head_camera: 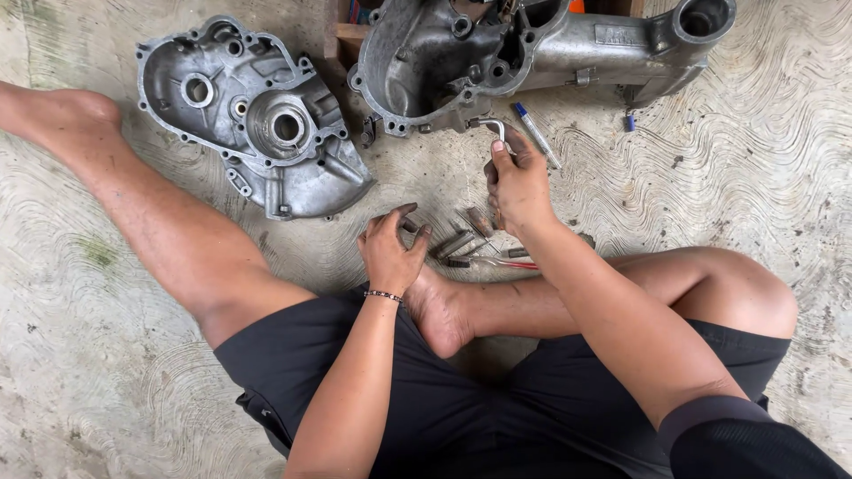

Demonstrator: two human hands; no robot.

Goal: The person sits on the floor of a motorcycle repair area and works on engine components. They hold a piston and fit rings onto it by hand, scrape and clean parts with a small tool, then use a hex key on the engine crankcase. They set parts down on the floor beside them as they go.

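I sit on a concrete floor with a large grey engine casing point(532, 49) lying ahead of me. My right hand point(517, 184) grips a bent metal wrench point(493, 127) whose tip reaches the casing's lower edge. My left hand point(390, 251) is lower down, its fingers curled over small bolts and sockets point(454, 244) lying on the floor by my foot. What the left fingers hold is hidden. A beaded bracelet is on that wrist.
A separate grey casing cover point(257, 115) lies at the upper left, beside my outstretched leg point(160, 222). A marker pen point(536, 133) and a small blue cap point(629, 122) lie right of the wrench. Red-handled pliers point(506, 263) rest near my folded leg.
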